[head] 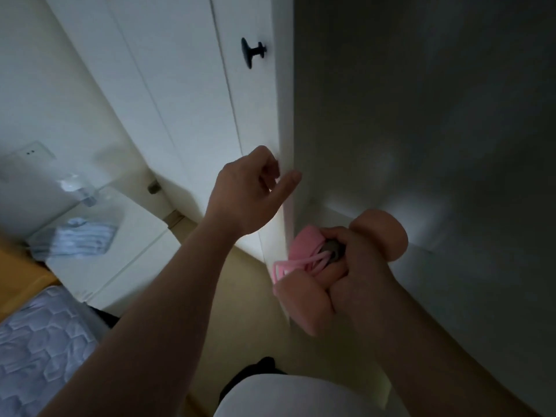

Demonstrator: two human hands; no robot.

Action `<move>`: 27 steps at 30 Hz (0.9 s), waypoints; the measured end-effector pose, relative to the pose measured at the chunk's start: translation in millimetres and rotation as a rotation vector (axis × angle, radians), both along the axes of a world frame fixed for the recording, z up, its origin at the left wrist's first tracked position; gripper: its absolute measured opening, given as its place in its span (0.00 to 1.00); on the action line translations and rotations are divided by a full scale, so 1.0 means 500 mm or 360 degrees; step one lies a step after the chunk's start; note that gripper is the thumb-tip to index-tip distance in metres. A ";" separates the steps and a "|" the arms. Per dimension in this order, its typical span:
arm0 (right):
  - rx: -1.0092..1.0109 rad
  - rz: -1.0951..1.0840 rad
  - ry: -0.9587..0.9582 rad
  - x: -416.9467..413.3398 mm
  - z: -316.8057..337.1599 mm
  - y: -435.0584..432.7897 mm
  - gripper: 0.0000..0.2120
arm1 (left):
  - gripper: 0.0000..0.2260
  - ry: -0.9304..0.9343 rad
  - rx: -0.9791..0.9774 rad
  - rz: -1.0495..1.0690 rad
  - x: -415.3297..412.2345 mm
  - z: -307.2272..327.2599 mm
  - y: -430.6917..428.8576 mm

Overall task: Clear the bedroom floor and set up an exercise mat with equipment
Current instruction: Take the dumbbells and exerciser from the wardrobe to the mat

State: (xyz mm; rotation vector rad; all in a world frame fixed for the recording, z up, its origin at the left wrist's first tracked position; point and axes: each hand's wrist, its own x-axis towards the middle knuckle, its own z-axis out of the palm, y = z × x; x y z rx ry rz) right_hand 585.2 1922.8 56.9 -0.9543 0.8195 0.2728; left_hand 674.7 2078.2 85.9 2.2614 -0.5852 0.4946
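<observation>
Just nine o'clock of centre, the left hand (pixel 251 189) hangs loosely curled and empty by the wardrobe door (pixel 257 112) edge. At four o'clock the right hand (pixel 356 276) clamps a peach dumbbell (pixel 382 233) plus a pink corded bundle (pixel 304 246). Overloaded, I'd say: loose loops may snag the door, spilling both.

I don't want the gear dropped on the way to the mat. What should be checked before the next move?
1. Right hand grips the peach dumbbell: ok.
2. Pink jump rope held in that grip: ok.
3. Its cord gathered: not ok, a loop hangs loose.
4. Left hand free: ok, holds nothing.
5. Left hand touching the wardrobe edge: cannot tell.
6. Exercise mat laid out: cannot tell, not in view.
</observation>
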 end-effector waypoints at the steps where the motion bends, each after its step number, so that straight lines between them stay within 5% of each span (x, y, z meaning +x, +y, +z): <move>1: -0.0030 -0.0005 0.0007 -0.002 0.003 -0.011 0.17 | 0.15 0.0031 0.0015 -0.0050 0.006 0.001 -0.019; 12: -0.0096 -0.0343 0.0048 -0.007 0.002 -0.080 0.22 | 0.14 0.0189 0.0231 -0.0399 0.108 0.016 -0.168; 27: 0.0248 -0.1391 -0.0102 0.084 0.002 -0.007 0.12 | 0.19 0.0025 0.0279 -0.0848 0.284 0.007 -0.261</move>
